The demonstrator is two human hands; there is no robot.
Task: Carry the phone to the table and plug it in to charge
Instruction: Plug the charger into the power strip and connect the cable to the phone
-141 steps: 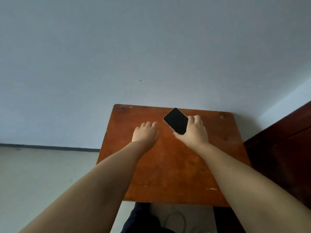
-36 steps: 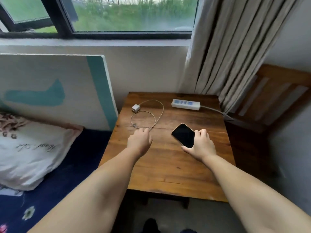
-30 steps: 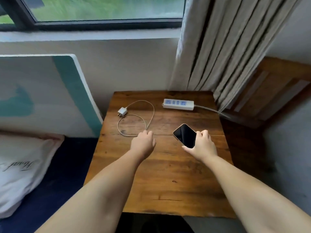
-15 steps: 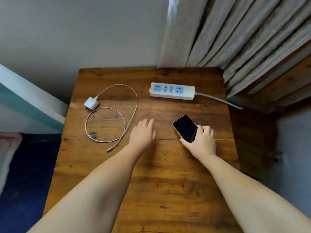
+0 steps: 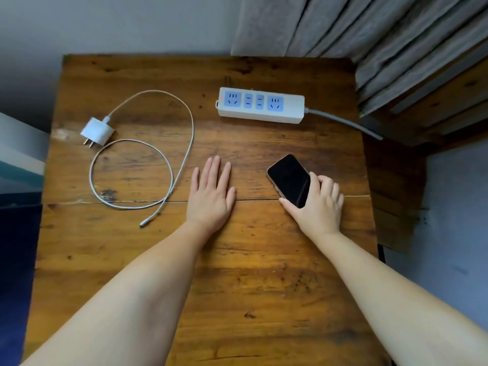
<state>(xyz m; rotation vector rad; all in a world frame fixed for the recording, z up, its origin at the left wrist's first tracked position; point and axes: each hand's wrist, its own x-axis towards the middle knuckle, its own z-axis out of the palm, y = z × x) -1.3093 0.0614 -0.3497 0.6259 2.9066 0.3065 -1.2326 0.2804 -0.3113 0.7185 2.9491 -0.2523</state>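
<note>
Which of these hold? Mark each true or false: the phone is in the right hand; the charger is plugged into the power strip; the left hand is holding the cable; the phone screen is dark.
1. The phone is in the right hand. True.
2. The charger is plugged into the power strip. False: it lies loose on the table, prongs bare.
3. The left hand is holding the cable. False: it is open, apart from the cable.
4. The phone screen is dark. True.

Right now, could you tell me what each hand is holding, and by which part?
The right hand grips the phone by its near end, screen up. The left hand holds nothing, lying flat on the table.
</note>
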